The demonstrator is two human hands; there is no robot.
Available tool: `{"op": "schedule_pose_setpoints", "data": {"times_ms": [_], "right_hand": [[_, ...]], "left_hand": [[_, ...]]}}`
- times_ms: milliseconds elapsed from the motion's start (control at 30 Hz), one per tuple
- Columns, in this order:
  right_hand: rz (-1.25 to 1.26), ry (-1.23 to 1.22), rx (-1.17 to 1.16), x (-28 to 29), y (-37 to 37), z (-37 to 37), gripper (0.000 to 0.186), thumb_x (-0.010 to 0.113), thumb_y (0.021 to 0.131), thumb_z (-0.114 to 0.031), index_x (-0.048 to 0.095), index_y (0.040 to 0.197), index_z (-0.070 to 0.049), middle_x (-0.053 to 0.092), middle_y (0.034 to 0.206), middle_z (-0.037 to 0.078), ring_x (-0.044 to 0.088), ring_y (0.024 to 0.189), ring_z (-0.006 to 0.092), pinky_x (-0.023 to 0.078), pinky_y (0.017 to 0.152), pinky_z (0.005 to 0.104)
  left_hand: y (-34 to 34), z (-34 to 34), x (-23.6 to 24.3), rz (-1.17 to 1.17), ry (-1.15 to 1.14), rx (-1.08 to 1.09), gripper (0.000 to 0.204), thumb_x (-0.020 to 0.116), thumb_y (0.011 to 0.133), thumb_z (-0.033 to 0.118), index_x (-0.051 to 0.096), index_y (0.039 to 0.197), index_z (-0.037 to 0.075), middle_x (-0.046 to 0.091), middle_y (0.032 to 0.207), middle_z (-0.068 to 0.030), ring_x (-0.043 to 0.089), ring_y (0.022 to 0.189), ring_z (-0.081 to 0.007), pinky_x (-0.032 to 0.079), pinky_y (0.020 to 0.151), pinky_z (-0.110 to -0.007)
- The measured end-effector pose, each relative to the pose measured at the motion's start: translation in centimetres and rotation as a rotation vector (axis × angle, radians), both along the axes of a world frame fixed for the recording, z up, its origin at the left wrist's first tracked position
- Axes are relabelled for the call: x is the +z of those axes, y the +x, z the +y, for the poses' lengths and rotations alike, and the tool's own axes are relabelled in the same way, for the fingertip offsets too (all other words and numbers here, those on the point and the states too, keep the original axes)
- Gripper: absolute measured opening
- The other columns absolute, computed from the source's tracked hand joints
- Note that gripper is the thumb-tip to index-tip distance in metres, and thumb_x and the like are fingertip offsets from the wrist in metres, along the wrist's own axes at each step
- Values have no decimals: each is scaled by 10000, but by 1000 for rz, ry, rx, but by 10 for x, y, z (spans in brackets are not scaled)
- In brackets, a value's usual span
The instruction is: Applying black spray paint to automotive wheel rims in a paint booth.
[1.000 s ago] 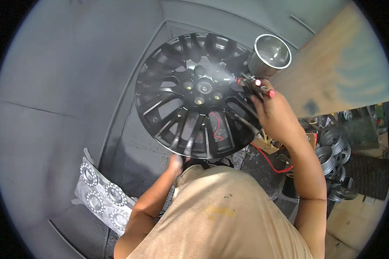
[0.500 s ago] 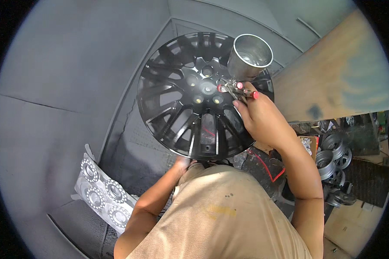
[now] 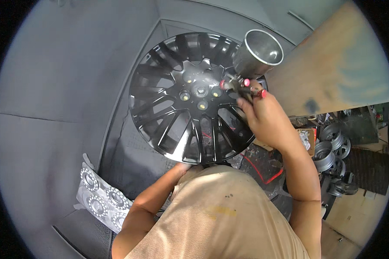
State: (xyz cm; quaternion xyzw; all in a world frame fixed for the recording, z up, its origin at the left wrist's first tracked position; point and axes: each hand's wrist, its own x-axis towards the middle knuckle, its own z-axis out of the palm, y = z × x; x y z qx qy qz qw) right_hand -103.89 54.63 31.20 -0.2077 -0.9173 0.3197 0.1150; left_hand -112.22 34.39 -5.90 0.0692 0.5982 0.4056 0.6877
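Note:
A glossy black multi-spoke alloy wheel (image 3: 181, 146) lies face up in front of me, with lug holes around its hub. My right hand (image 3: 268, 116) is wrapped round a spray gun (image 3: 243, 87) with red knobs. A silver metal paint cup (image 3: 258, 56) sits on top of the gun. The nozzle points left over the hub, where a pale haze hangs. My left hand (image 3: 183, 167) is at the wheel's near edge, close to my body; its fingers are hidden beneath the rim.
Grey booth walls (image 3: 65, 77) rise at left and behind. A paint-stained board (image 3: 333, 69) leans at right. Bare silver rims (image 3: 324, 155) are piled beyond my right arm. A red hose (image 3: 259, 172) lies on the floor. A sheet with silver rings (image 3: 100, 203) stands lower left.
The wheel has turned, with its spokes and lug holes in new places, and appears slightly farther left. My right hand and the spray gun have moved a little to the right.

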Motion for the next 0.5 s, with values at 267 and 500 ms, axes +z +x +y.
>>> {"op": "schedule_pose_setpoints", "data": {"times_ms": [267,500], "right_hand": [[-178,-97,63,11,61,2,219,583,959,-73,606,1157,20,605,1020,251,600,897,478,491,769,472],[-130,92,-280,-1,62,34,195,593,958,-85,572,1085,61,613,942,298,594,852,505,483,743,486]], "left_hand": [[7,-28,2,53,52,-217,464,435,1056,429,543,1406,145,606,1365,-86,554,1239,-218,452,1023,-351],[-3,-44,13,140,105,-422,490,429,1056,439,526,1432,141,589,1397,-96,533,1279,-229,429,1059,-358]]}}
